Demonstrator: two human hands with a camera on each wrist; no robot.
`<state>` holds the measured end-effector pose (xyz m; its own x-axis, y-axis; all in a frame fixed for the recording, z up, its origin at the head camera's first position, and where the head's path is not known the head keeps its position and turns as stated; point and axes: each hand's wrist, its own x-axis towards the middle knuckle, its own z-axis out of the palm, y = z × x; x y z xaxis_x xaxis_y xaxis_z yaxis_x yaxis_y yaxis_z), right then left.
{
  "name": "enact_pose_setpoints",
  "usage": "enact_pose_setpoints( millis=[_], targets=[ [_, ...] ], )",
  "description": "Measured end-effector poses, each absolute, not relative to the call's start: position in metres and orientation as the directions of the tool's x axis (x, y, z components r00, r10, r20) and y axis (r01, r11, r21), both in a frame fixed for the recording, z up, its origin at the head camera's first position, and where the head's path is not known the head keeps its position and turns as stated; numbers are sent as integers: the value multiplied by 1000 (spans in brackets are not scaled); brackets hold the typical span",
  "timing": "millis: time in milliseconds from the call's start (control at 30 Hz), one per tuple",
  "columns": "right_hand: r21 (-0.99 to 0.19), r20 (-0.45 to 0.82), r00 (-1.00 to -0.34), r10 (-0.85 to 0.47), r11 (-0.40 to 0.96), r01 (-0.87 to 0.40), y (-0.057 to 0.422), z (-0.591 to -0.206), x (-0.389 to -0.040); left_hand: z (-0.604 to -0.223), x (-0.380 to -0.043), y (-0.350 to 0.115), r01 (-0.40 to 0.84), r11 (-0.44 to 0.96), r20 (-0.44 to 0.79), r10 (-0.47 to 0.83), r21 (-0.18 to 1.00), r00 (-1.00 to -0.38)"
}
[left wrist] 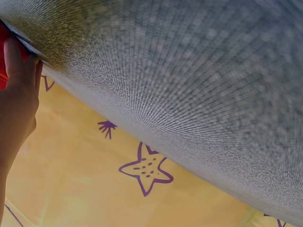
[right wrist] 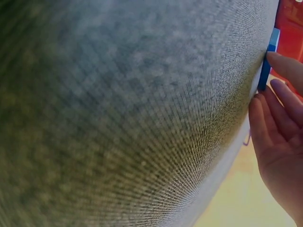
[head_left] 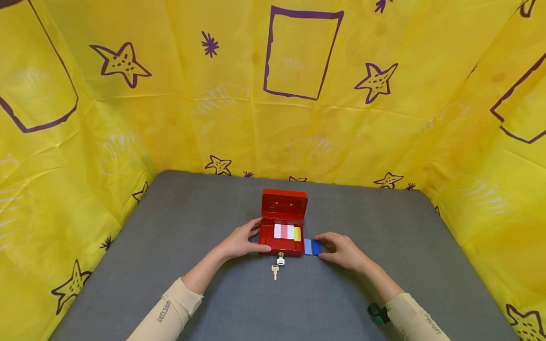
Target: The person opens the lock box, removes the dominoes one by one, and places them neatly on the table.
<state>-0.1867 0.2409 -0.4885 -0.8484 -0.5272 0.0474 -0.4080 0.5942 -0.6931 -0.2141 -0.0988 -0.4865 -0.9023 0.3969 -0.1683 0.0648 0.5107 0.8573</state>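
Note:
A small red cash box (head_left: pixel 266 242) stands on the table with its lid (head_left: pixel 284 204) raised. White, pink and yellow blocks (head_left: pixel 284 231) lie side by side in it. My left hand (head_left: pixel 241 240) holds the box by its left side, thumb at the front corner and fingers further back. To the right of the box, my right hand (head_left: pixel 343 251) pinches a dark blue block (head_left: pixel 316 247) end to end between thumb and fingers. The right wrist view shows the thumb and fingertips at this blue block (right wrist: pixel 266 71). A light blue block (head_left: pixel 308 246) lies between it and the box.
One key (head_left: pixel 280 261) sits in the lock at the box front, and a second key (head_left: pixel 275 271) hangs below it. The grey table (head_left: pixel 204 203) is bordered by yellow cloth walls (head_left: pixel 230 128) with drawn starfish. A dark band (head_left: pixel 377 313) is at the right wrist.

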Motion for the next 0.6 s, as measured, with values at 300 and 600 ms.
enact_pose_setpoints(
  millis=[300,600],
  targets=[
    [-689,44,-853,-520,603,-403,240,-490,-188,-486,-214,-100,67,505,-165,401,860,-901],
    [-689,41,-855,-516,605,-399,241,-492,-188,-488,-215,-99,58,511,-178,400,858,-899]
  ],
)
